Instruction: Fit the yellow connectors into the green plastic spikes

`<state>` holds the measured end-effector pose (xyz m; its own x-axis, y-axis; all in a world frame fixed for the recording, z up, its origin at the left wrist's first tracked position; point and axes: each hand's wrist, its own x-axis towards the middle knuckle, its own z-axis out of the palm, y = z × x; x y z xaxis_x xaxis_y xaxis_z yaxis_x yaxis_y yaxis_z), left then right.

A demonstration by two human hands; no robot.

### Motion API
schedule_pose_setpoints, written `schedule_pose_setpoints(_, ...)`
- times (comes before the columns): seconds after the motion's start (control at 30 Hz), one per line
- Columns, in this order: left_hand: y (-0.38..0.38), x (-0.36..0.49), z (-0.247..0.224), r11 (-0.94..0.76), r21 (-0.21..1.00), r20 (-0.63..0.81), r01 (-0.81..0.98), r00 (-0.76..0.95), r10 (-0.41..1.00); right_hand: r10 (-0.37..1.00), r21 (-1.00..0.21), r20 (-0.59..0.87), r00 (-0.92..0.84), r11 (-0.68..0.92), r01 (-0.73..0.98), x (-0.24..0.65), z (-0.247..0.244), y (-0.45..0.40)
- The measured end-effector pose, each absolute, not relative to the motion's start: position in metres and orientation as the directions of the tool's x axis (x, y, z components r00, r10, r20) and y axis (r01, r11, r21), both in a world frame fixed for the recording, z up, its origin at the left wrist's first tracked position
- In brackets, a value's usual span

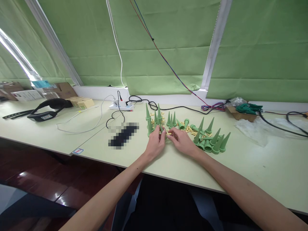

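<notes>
Your right hand (181, 140) is pinching a peg (168, 133) between its fingers; your left hand (155, 141) is seemingly gripping a cone (161, 127), fingers partly hidden; peg and cone are sitting close, over the surface (173, 162); best be keeping cone steady, peg straight

We stretch both forearms forward, bare along all that shows of them: our left forearm (115, 189) slants up to the right, our right forearm (231, 175) up to the left. Our left hand (156, 141) curls, its thumb raised on the inner side. Just beside it, our right hand (181, 140) faces mostly back-up, thumb and forefinger drawn into a pinch (the other fingers are partly hidden).
</notes>
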<state>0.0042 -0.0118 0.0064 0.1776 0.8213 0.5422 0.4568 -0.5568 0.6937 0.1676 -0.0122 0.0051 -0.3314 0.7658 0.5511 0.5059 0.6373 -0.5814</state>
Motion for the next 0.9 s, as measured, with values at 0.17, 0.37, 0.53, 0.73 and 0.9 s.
schedule_pose_setpoints(0.17,-0.0136,0.0042,0.0087,-0.562,0.676,0.539,0.477,0.2,0.818,0.768,-0.592,0.544,-0.338,0.637,0.493,0.1678,0.0042,-0.0108)
schedule_pose_setpoints(0.37,-0.0148,0.0045,0.0102,-0.576,0.655,0.546,0.49,0.22,0.808,0.778,-0.61,0.535,-0.33,0.626,0.485,0.1675,0.0041,-0.0109)
schedule_pose_setpoints(0.53,-0.0133,0.0046,0.008,-0.59,0.63,0.558,0.505,0.234,0.796,0.793,-0.601,0.525,-0.308,0.602,0.526,0.1663,0.0034,-0.0101)
schedule_pose_setpoints(0.73,-0.0136,0.0043,0.0075,-0.598,0.625,0.564,0.502,0.24,0.79,0.817,-0.617,0.504,-0.279,0.567,0.546,0.1656,0.002,-0.0095)
schedule_pose_setpoints(0.9,-0.0154,0.004,0.0093,-0.572,0.655,0.543,0.493,0.22,0.811,0.826,-0.638,0.476,-0.303,0.561,0.528,0.1649,0.0045,-0.0114)
